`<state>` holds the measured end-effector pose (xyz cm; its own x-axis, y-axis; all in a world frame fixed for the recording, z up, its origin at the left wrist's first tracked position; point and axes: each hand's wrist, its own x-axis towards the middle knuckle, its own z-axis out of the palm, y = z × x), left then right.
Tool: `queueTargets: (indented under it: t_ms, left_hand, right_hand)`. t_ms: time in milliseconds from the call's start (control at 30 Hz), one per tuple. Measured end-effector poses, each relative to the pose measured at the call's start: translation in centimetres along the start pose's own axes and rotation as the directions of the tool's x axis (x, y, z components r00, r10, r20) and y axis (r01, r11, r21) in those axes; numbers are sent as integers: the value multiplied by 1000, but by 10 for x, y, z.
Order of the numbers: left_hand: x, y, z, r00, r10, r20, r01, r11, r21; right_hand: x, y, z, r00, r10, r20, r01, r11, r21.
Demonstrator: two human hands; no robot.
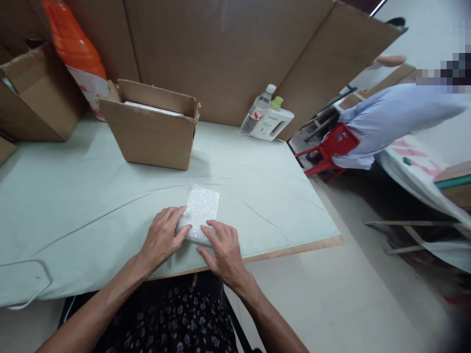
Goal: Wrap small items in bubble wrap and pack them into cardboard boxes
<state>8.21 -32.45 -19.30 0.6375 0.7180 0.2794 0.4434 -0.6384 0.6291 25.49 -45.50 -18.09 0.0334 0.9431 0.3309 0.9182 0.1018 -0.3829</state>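
A small flat packet wrapped in white bubble wrap (201, 208) lies on the pale green table cover (91, 206) near the front edge. My left hand (164, 238) rests on the packet's near left corner, fingers stretched and pressing down. My right hand (222, 245) lies flat on its near right end, fingers extended over the wrap. Neither hand lifts the packet; both press it against the table.
An open cardboard box (150, 125) with white contents stands behind the packet. Another box (37, 98) and an orange-white bag (79, 56) sit far left. A water bottle (255, 110) and white jug (274, 122) stand by the cardboard screen (228, 54). A person in blue (390, 120) sits right on a red stool (333, 147).
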Motion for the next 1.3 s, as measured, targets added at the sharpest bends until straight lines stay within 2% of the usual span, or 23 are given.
queueTargets:
  t_ms: [100, 167, 267, 367, 433, 500, 567, 633, 700, 767, 800, 833, 900, 967, 1033, 1100, 1133, 1167, 1233, 1267, 1300]
  left_hand:
    - [-8, 4, -7, 989, 145, -4, -146, 989, -31]
    - [-16, 6, -12, 984, 174, 35, -171, 982, -85]
    - [-21, 5, -13, 993, 101, 67, -92, 988, -128]
    - [-12, 1, -6, 999, 17, 41, -14, 997, -72]
    - [-3, 0, -2, 999, -46, 10, 47, 998, -48]
    - [2, 1, 0, 991, -130, -14, 128, 987, -101]
    - [0, 6, -1, 964, -264, -24, 251, 938, -239]
    - [-5, 12, -4, 896, -445, 12, 402, 798, -449]
    - [-11, 19, -8, 804, -580, 134, 507, 549, -665]
    - [-14, 24, -10, 733, -616, 287, 546, 282, -789]
    - [-15, 26, -11, 709, -613, 347, 555, 183, -811]
    - [-15, 28, -11, 692, -610, 387, 562, 118, -819]
    - [-13, 30, -11, 688, -601, 407, 558, 79, -826]
    - [-12, 32, -10, 722, -575, 385, 537, 115, -835]
    - [-10, 33, -9, 769, -520, 372, 528, 189, -828]
    - [-4, 31, -11, 819, -461, 340, 510, 316, -800]
    - [2, 29, -14, 852, -439, 284, 473, 415, -777]
    - [10, 26, -19, 887, -420, 192, 413, 536, -736]
    - [34, 19, -37, 935, -342, -91, 237, 797, -556]
    - [48, 14, -49, 933, -265, -243, 149, 899, -412]
    - [65, 9, -61, 914, -165, -370, 72, 965, -251]
  right_hand:
    - [4, 1, 3, 999, 46, 0, -46, 995, 86]
    - [4, 1, 1, 993, 117, 24, -119, 973, 195]
    - [1, 0, -6, 986, 153, 65, -165, 957, 237]
    - [-2, -2, -12, 992, 128, -16, -126, 987, 99]
    - [-1, -3, -12, 996, 88, -19, -88, 996, 20]
    - [1, -2, -8, 999, 45, 28, -44, 999, -10]
    - [4, 2, -3, 999, 45, 21, -45, 999, 16]
    - [6, 5, 3, 991, 126, -52, -119, 986, 117]
    - [7, 5, 7, 961, 261, -92, -228, 935, 270]
    - [7, 3, 8, 942, 336, -8, -301, 856, 419]
    - [8, 1, 7, 943, 330, 48, -312, 823, 474]
    - [8, -1, 5, 948, 307, 87, -307, 801, 513]
    - [10, -1, 1, 956, 274, 104, -284, 781, 557]
    - [13, 1, -4, 950, 293, 107, -297, 749, 592]
    - [15, 5, -7, 935, 302, 184, -346, 677, 649]
    - [17, 9, -6, 915, 300, 271, -402, 602, 690]
    - [17, 11, -4, 902, 320, 290, -429, 572, 700]
    - [16, 13, -2, 885, 363, 291, -455, 547, 703]
    - [14, 17, 3, 843, 471, 261, -499, 502, 706]
    - [13, 20, 5, 822, 514, 246, -513, 481, 711]
    - [11, 22, 8, 806, 541, 240, -523, 464, 715]
